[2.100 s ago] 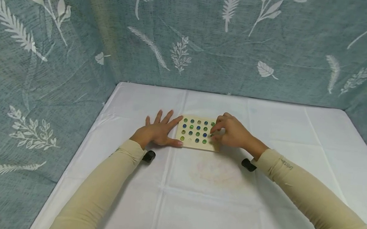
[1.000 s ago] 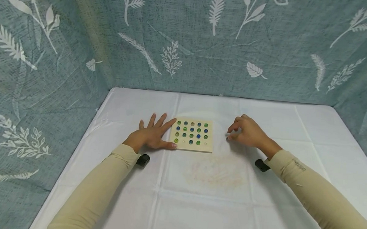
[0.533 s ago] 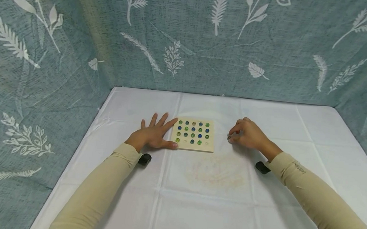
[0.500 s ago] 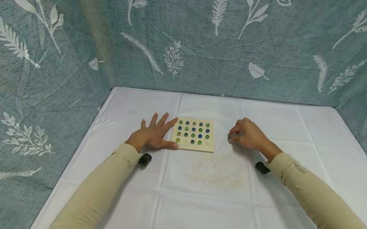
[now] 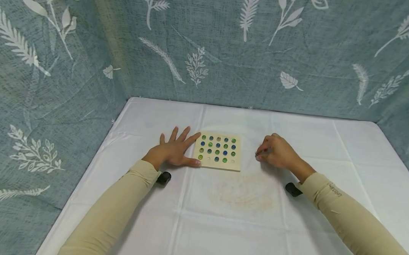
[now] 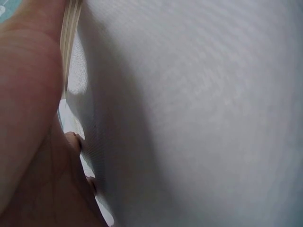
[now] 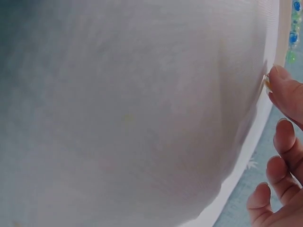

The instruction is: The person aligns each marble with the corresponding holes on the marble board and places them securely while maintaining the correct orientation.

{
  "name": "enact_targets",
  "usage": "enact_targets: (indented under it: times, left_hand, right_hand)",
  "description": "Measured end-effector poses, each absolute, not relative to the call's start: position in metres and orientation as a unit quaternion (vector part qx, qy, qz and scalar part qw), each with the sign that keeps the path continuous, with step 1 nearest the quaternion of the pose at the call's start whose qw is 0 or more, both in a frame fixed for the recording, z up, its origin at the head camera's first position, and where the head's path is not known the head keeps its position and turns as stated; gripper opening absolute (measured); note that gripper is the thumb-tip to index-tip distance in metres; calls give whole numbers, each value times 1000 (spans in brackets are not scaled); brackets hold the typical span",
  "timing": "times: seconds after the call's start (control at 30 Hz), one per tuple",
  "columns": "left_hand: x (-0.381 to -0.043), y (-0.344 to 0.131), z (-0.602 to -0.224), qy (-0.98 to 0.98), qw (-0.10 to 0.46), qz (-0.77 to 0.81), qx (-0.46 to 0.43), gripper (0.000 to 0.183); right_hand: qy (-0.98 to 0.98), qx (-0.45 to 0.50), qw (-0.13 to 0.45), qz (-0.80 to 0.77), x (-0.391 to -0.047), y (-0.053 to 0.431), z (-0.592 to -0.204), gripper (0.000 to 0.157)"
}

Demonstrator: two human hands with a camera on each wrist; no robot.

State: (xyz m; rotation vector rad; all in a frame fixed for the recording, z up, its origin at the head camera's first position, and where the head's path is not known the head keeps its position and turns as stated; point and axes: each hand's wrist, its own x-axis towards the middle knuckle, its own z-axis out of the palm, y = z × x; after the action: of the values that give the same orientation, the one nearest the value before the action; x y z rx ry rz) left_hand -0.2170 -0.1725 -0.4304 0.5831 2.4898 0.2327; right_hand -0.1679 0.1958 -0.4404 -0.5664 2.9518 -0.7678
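Note:
A pale wooden board (image 5: 220,167) lies on the white-covered table, with rows of green and blue glass marbles (image 5: 218,145) in its round holes. Two holes in the front row hold no marble. My left hand (image 5: 174,151) rests with fingers spread, its thumb and index finger touching the board's left edge. To the right of the board, my right hand (image 5: 275,151) pinches a small glass marble (image 7: 267,84) at the thumb tip, low over the cloth. That marble looks clear with some yellow. Its other side is hidden by the fingers.
White cloth (image 5: 234,231) with fold lines covers the table. A faint reddish stain (image 5: 244,192) marks it in front of the board. Black wrist cameras (image 5: 293,189) sit under both wrists. A patterned blue-green curtain (image 5: 227,67) hangs behind and at the left.
My right hand has moved from the board's right side to the cloth on its right, a marble between its fingers. The front-right hole is now visible without a marble. My left hand stays at the board.

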Motion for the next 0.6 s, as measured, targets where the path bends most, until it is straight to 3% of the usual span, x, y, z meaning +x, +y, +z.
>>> enact_targets:
  times: [0.6]
  left_hand:
    - [-220, -173, -436, 930, 287, 102, 207, 114]
  right_hand:
    - [946, -200, 4, -255, -166, 182, -439, 6]
